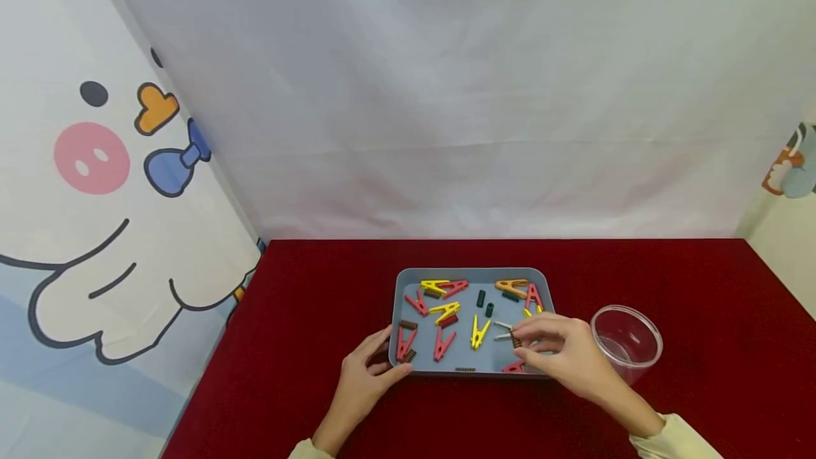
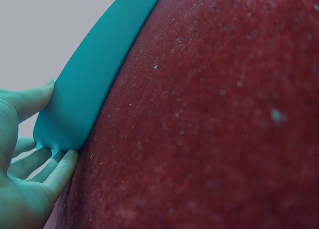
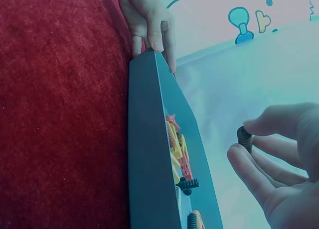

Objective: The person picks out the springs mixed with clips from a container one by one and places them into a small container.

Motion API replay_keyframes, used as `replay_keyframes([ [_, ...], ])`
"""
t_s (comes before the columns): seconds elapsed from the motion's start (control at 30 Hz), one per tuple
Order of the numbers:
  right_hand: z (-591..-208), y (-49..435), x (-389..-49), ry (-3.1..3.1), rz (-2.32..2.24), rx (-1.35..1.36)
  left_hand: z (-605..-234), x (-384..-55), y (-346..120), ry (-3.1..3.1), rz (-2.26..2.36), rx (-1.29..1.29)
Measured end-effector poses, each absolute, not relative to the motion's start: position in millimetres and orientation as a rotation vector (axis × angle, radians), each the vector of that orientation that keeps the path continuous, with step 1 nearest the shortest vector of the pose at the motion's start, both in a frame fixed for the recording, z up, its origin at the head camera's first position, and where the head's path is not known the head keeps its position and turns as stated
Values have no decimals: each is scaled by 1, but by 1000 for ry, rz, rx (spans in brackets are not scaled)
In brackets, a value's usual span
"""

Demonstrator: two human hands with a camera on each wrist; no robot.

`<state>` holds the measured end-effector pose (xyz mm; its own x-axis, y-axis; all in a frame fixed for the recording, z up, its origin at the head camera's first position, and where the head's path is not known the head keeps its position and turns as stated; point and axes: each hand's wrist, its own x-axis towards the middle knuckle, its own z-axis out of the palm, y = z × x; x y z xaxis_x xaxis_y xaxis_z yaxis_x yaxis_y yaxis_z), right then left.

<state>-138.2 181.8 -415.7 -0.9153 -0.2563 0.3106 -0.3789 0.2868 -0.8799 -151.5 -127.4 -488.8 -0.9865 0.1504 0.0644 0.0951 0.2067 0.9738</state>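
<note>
My right hand [image 1: 567, 354] pinches a dark coil spring [image 3: 244, 138] between thumb and fingertips above the right part of a grey tray [image 1: 468, 360]. Beside these fingertips in the head view are the pale prongs [image 1: 503, 336] of a clip, partly covered by the hand. My left hand [image 1: 365, 378] holds the tray's near left corner, thumb on the rim and fingers along the side. Inside the tray lie several red clips [image 1: 443, 343], several yellow clips [image 1: 479, 333], an orange clip [image 1: 512, 287] and loose springs, brown [image 1: 408, 325] and dark green [image 1: 481, 298].
A clear round plastic tub [image 1: 627, 336] stands right of the tray, near my right wrist. Both rest on a red cloth-covered table [image 1: 319, 289]. White fabric [image 1: 484, 91] hangs behind, and a cartoon-printed sheet [image 1: 95, 232] hangs at the left.
</note>
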Motion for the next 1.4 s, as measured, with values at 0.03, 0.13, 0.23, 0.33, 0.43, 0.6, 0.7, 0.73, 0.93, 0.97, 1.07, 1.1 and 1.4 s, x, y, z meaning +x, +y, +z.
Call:
replay_keyframes([
  [0.03,-412,182,-137,-2430,1715,602,-485,-151,-127,2404,1930,242],
  [0.13,-406,183,-134,-2431,1726,610,-472,-146,-125,2390,1927,265],
  [0.23,-410,188,-136,-2421,1760,625,-468,-145,-125,2393,1923,263],
  [0.33,-411,191,-137,-2428,1779,627,-468,-145,-125,2394,1917,248],
  [0.43,-408,193,-136,-2429,1796,639,-469,-145,-125,2396,1909,235],
  [0.6,-404,196,-133,-2427,1791,664,-470,-146,-125,2400,1907,254],
  [0.7,-401,198,-131,-2424,1773,677,-470,-145,-125,2401,1910,248],
  [0.73,-400,198,-131,-2419,1771,680,-470,-145,-125,2402,1910,251],
  [0.93,-397,203,-130,-2391,1752,699,-478,-149,-126,2391,1929,254],
  [0.97,-396,204,-130,-2388,1750,700,-481,-150,-126,2386,1937,253],
  [1.07,-396,207,-129,-2390,1743,699,-492,-153,-128,2404,1940,253],
  [1.1,-395,208,-129,-2395,1741,692,-495,-154,-128,2414,1939,255],
  [1.4,-386,216,-125,-2423,1741,653,-503,-156,-127,2463,1950,317],
])
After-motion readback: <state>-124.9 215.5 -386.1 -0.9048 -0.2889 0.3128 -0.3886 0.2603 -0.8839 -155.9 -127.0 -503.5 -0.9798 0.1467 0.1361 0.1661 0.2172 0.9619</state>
